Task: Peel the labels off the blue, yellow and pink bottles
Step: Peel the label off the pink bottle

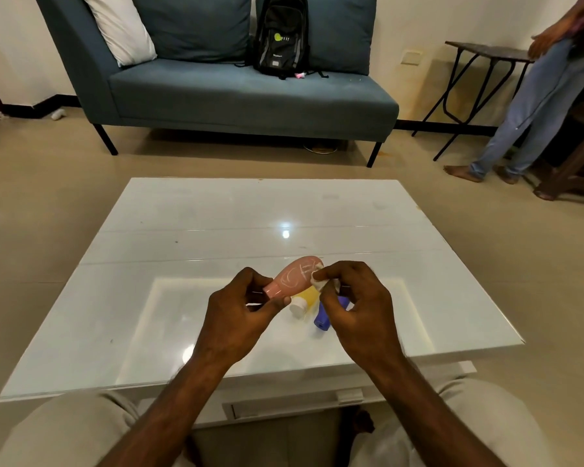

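Both hands work above the white desk point(149, 298): left hand point(240, 318) clamped on the pink bottle point(292, 276), right hand point(354, 298) pinching its white label point(319, 281), largely peeled away. Yellow bottle point(305, 298) and blue bottle point(324, 316) lie just beneath the pink bottle, seemingly label-free.

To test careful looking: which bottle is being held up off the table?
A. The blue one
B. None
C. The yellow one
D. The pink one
D: the left hand grips the pink bottle by its cap end, while the yellow bottle and blue bottle lie on the table.
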